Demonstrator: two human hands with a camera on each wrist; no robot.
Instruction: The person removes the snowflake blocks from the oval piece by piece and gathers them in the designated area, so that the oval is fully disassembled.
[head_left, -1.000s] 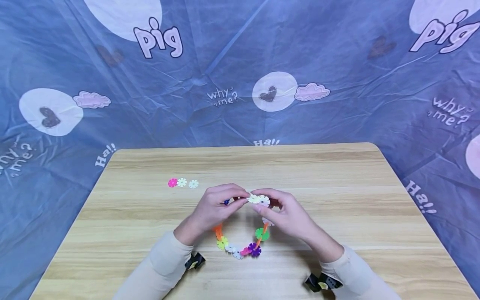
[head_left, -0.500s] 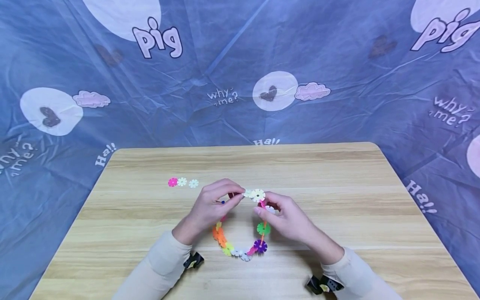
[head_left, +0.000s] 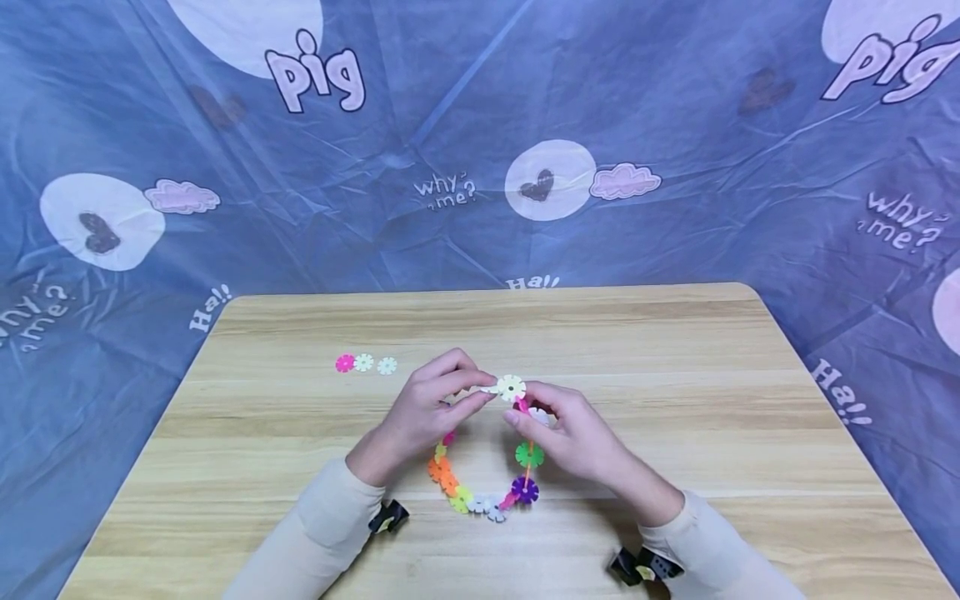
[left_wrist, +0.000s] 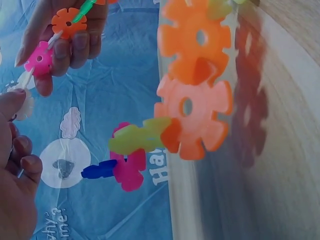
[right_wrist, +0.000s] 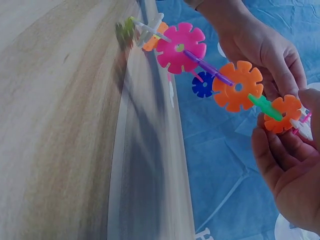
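Linked flower-shaped discs form a curved chain, with a green disc (head_left: pixel 529 455) and a purple disc (head_left: pixel 525 490) on its right side. My left hand (head_left: pixel 420 417) pinches a white disc edge-on at the top, joined to a cream disc (head_left: pixel 512 387). My right hand (head_left: pixel 577 429) grips the chain just beside it, around the pink disc (left_wrist: pixel 39 58) and orange disc (left_wrist: pixel 69 23) in the left wrist view. A dark blue disc (left_wrist: pixel 100 170) ends the chain's other side there, held by neither hand. The right wrist view shows my right hand (right_wrist: pixel 295 185) under an orange disc (right_wrist: pixel 283 114).
Three loose discs lie on the wooden table (head_left: pixel 262 417), left of and beyond the hands: a pink one (head_left: pixel 345 363), a white one (head_left: pixel 363 362) touching it, and another white one (head_left: pixel 387 366). A blue printed cloth (head_left: pixel 420 250) hangs behind the table.
My right fingers have shifted from the pale discs down to the pink part beside them. The cream disc has moved slightly left and up, and the chain's lower part has swung a little right.
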